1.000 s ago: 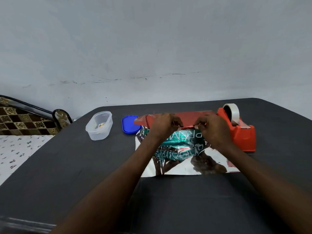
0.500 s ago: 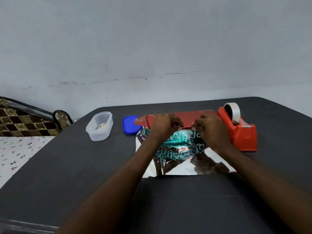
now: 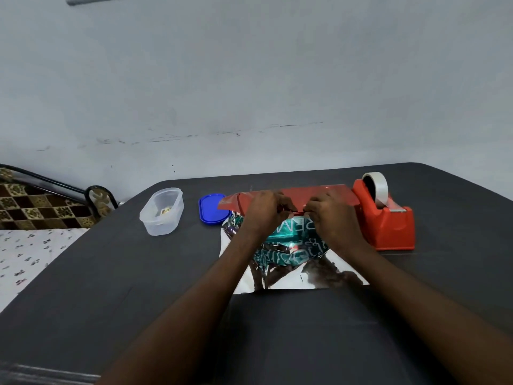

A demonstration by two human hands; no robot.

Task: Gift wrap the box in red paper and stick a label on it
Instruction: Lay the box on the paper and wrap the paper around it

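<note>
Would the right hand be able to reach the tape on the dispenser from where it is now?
Probably yes. The right hand is pinching the red paper over the box, and the tape dispenser stands just to its right with nothing between them. It would have to let go of the paper first.

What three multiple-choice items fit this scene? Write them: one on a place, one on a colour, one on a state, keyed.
1. Where is the red plastic tape dispenser?
A. right of the hands
B. left of the clear tub
C. off the table

2. What colour is the flat oval plastic lid?
A. green
B. blue
C. yellow

3. How is the clear plastic tub?
A. lidded
B. overturned
C. open, upright

Key:
1 A, it stands beside the right hand.
2 B, it lies blue on the dark table.
3 C, its open mouth faces up.
</note>
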